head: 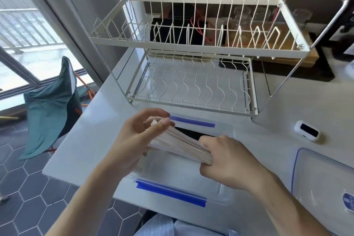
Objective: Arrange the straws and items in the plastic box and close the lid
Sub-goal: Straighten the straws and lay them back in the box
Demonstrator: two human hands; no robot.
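Note:
A bundle of pale paper-wrapped straws (181,142) is held slanting above the open clear plastic box (226,189). My left hand (141,132) grips the bundle's upper left end. My right hand (226,157) clasps its lower right end. The box has blue clip latches on its far edge (192,120) and its near edge (170,191). Something dark (191,133) lies inside the box under the straws. The box's lid (323,184), clear with a blue rim, lies flat on the table to the right.
A white two-tier wire dish rack (193,74) stands right behind the box. A small white device with a dark screen (307,130) sits at the right. A teal cloth-covered chair (51,105) is on the floor left of the table edge.

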